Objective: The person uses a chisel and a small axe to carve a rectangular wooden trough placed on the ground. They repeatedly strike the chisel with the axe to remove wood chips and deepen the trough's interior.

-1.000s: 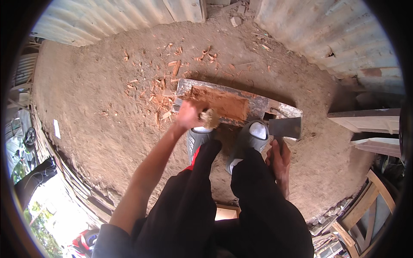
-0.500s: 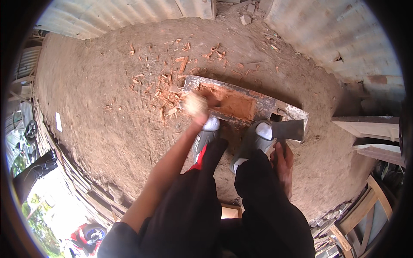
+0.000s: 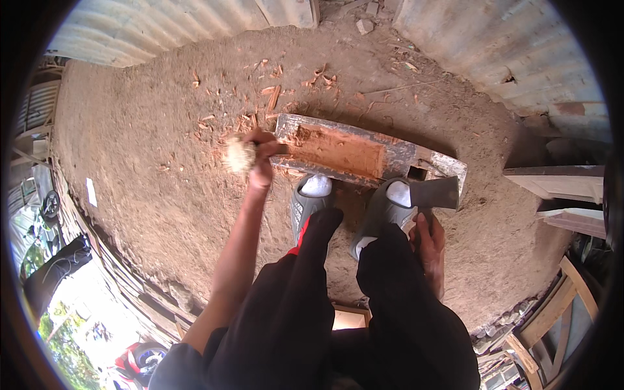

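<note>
My left hand (image 3: 262, 155) is closed around a brush with pale bristles (image 3: 239, 156), just off the left end of a long wooden block (image 3: 338, 122); motion blurs the bristles. A shallow reddish recess (image 3: 354, 156) is cut into the block's dark, weathered top, with loose crumbs at its left end. In my right hand (image 3: 429, 244), beside my right knee, is a hatchet with a broad dark blade (image 3: 434, 193). The blade lies over the block's right end, next to a small square hole (image 3: 416, 173). Most of the hatchet's handle is hidden by my fingers.
My slippered feet (image 3: 312, 198) stand against the block's near side. Reddish wood chips (image 3: 273, 99) litter the dirt floor (image 3: 149, 169) beyond and left of it. Corrugated metal sheets (image 3: 513, 58) edge the far side. Boards (image 3: 552, 182) stand at right.
My left hand has swept the brush leftward, from over the recess to past the block's left end. My right hand and the hatchet have barely moved.
</note>
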Demonstrator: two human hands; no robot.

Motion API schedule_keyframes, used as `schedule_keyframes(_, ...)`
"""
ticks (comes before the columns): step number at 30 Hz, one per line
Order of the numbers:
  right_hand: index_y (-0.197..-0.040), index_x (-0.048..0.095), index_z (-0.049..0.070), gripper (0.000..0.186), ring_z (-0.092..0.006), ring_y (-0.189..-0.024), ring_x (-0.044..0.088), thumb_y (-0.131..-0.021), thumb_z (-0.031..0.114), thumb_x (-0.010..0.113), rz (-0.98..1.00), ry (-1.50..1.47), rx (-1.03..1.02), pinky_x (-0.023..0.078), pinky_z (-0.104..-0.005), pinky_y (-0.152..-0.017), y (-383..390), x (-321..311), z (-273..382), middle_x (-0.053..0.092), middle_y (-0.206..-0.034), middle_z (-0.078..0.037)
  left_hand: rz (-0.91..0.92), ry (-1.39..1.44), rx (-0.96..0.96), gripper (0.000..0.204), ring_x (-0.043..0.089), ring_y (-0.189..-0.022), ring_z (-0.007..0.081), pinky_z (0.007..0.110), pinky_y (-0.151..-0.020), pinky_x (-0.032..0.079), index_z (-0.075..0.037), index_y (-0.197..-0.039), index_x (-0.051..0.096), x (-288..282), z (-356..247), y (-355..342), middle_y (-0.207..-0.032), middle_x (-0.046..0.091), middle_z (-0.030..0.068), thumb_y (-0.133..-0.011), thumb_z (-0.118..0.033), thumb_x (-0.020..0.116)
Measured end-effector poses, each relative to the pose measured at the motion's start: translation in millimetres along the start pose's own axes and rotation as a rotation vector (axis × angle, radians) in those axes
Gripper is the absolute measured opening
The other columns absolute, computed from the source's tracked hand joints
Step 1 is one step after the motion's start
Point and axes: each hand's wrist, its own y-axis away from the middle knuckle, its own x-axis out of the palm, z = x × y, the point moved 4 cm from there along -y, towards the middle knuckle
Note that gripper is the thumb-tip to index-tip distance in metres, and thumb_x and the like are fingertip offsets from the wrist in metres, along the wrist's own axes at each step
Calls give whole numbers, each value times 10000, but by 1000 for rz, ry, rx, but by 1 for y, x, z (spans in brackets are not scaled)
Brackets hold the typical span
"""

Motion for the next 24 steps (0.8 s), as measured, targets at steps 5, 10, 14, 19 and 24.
schedule_keyframes(5, -1067, 619, 7, 335, -111, -526, 530, -1078, 340, 581, 64, 21, 3, 422, -261, -467, -3, 10, 5, 563, -682, -28, -171, 435, -291, 295, 373, -472, 103, 276, -432, 292, -165, -627, 444, 15, 18, 11, -561, 429, -26, -871, -219, 599)
schedule_keyframes(10, -1078, 616, 5, 341, -107, -532, 527, -1081, 345, 578, 63, 43, 9, 424, -261, -472, -1, 11, 5, 563, -685, -28, -119, -465, 192, 371, 378, -478, 102, 289, -416, 296, -171, -638, 507, -125, 27, -30, -561, 447, -13, -991, -285, 512)
schedule_keyframes(14, -1083, 610, 6, 346, -108, -530, 519, -1082, 350, 572, 45, -1, 20, 426, -265, -475, -3, 10, 2, 555, -682, -28, 36, -379, 306, 387, 473, -598, 75, 282, -507, 368, -162, -653, 582, -157, 20, -43, -627, 501, -27, -1013, -285, 515)
schedule_keyframes(19, -1080, 608, 6, 362, -109, -530, 517, -1083, 366, 567, 39, -2, 8, 426, -266, -475, 1, 8, 10, 550, -677, -32, 12, 14, 50, 250, 499, -612, 114, 287, -573, 372, -98, -697, 591, 20, -18, -21, -646, 504, -3, -917, -215, 594)
schedule_keyframes(24, -1075, 604, 37, 356, -86, -518, 484, -1075, 393, 590, 63, 16, 33, 383, -250, -476, 2, 16, 11, 526, -668, -14, 111, -56, 128, 164, 534, -694, 144, 297, -615, 417, -62, -834, 626, 63, 29, -6, -744, 565, 28, -882, -219, 624)
